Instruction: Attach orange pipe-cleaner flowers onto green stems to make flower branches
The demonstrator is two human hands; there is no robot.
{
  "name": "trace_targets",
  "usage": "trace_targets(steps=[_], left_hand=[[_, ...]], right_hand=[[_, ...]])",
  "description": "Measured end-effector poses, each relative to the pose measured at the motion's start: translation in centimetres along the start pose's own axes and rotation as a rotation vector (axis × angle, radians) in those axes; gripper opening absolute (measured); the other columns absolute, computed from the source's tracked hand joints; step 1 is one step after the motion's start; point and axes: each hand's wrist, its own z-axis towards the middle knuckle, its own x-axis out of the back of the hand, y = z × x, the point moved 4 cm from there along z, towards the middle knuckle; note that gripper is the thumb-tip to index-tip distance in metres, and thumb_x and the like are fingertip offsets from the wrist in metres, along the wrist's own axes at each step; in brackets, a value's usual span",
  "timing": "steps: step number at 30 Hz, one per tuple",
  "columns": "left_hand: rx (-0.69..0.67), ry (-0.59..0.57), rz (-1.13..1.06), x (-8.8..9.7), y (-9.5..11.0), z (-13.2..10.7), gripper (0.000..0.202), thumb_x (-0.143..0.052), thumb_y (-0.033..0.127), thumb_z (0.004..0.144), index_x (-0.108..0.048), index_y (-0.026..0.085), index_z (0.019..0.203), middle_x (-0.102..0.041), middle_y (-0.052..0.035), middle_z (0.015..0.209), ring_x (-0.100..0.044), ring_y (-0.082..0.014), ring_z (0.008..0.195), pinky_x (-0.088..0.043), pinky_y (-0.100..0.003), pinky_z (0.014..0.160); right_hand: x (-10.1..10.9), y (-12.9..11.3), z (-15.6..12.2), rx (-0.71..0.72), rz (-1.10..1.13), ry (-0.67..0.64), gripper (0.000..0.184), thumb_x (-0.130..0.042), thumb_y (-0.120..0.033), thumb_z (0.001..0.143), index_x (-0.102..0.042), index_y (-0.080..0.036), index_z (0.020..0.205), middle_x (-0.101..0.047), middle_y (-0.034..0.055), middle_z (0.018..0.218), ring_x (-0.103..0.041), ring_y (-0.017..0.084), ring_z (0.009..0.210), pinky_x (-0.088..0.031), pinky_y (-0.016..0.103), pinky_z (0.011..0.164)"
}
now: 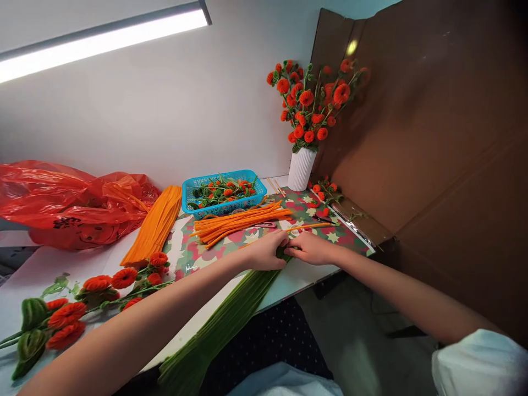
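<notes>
A long bundle of green pipe cleaners (231,308) runs from the table edge down over my lap. My left hand (266,251) is closed around its upper end. My right hand (312,248) meets it there, fingers pinched on the green tips; the exact grip is partly hidden between the hands. Just beyond them lies a loose bundle of orange pipe cleaners (241,221) on a patterned mat (185,256). A single orange pipe cleaner (311,226) and a pink clip (266,225) lie close to my fingers.
A blue basket (225,209) holds small orange-and-green flowers. Behind stands a white ribbed vase (301,170) of orange flowers. Left are an orange bundle (154,225), a red plastic bag (82,206) and finished flowers (68,315). Brown cardboard (445,137) walls the right side.
</notes>
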Motion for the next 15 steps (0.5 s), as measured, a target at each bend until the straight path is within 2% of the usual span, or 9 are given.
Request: trace_targets(steps=[2, 4, 7, 9, 10, 12, 15], left_hand=[[-0.007, -0.004, 0.034, -0.7, 0.3, 0.1, 0.034, -0.057, 0.017, 0.055, -0.028, 0.023, 0.072, -0.044, -0.0013, 0.08, -0.043, -0.0187, 0.074, -0.036, -0.031, 0.063], [0.005, 0.031, 0.089, -1.5, 0.5, -0.5, 0.036, -0.058, 0.018, 0.054, -0.028, 0.023, 0.074, -0.045, -0.0036, 0.086, -0.044, -0.0222, 0.082, -0.039, -0.035, 0.07], [0.043, 0.139, 0.124, -2.3, 0.4, -1.6, 0.037, -0.057, 0.016, 0.055, -0.029, 0.023, 0.078, -0.042, -0.0063, 0.094, -0.042, -0.0259, 0.094, -0.04, -0.041, 0.081], [0.047, 0.194, 0.075, -2.6, 0.0, -2.0, 0.036, -0.055, 0.012, 0.055, -0.03, 0.023, 0.08, -0.04, -0.0063, 0.095, -0.041, -0.0251, 0.095, -0.041, -0.041, 0.083], [0.043, 0.215, 0.037, -2.6, -0.2, -2.0, 0.037, -0.054, 0.011, 0.055, -0.032, 0.022, 0.082, -0.04, -0.0061, 0.096, -0.042, -0.0244, 0.095, -0.042, -0.04, 0.082], [0.031, 0.248, -0.04, -2.5, -0.6, -2.1, 0.042, -0.055, 0.01, 0.055, -0.034, 0.022, 0.09, -0.039, -0.0062, 0.1, -0.043, -0.0238, 0.097, -0.043, -0.04, 0.082], [0.03, 0.281, -0.084, -2.2, -0.7, -2.7, 0.058, -0.058, 0.011, 0.054, -0.035, 0.022, 0.106, -0.039, -0.0086, 0.11, -0.042, -0.026, 0.107, -0.043, -0.042, 0.087]], right_hand=[[-0.1, 0.0, -0.2, -0.022, -0.027, 0.042, 0.025, -0.05, -0.033, 0.087, -0.068, -0.018, 0.077, -0.064, 0.0031, 0.066, -0.049, 0.014, 0.059, -0.027, 0.028, 0.061], [-0.2, -0.2, -0.6, -0.051, -0.062, 0.144, 0.025, -0.054, -0.036, 0.085, -0.066, -0.019, 0.072, -0.064, 0.0023, 0.066, -0.05, 0.016, 0.064, -0.028, 0.03, 0.067], [-0.3, -0.7, -1.7, -0.098, -0.099, 0.451, 0.026, -0.06, -0.044, 0.08, -0.064, -0.019, 0.075, -0.065, 0.0048, 0.08, -0.052, 0.021, 0.082, -0.029, 0.034, 0.076], [-0.7, -1.2, -2.5, -0.087, -0.093, 0.656, 0.028, -0.063, -0.047, 0.077, -0.063, -0.02, 0.084, -0.064, 0.0073, 0.093, -0.049, 0.024, 0.092, -0.03, 0.036, 0.081], [-1.0, -1.4, -2.7, -0.062, -0.086, 0.714, 0.028, -0.063, -0.047, 0.077, -0.063, -0.021, 0.087, -0.063, 0.0075, 0.095, -0.049, 0.024, 0.093, -0.029, 0.037, 0.083], [-1.8, -1.9, -2.9, 0.007, -0.075, 0.729, 0.022, -0.061, -0.043, 0.081, -0.064, -0.023, 0.086, -0.064, 0.0058, 0.09, -0.049, 0.023, 0.088, -0.028, 0.038, 0.085], [-2.5, -2.6, -2.7, 0.029, -0.035, 0.654, 0.014, -0.058, -0.035, 0.085, -0.063, -0.023, 0.08, -0.065, 0.0026, 0.082, -0.05, 0.02, 0.083, -0.027, 0.038, 0.083]])
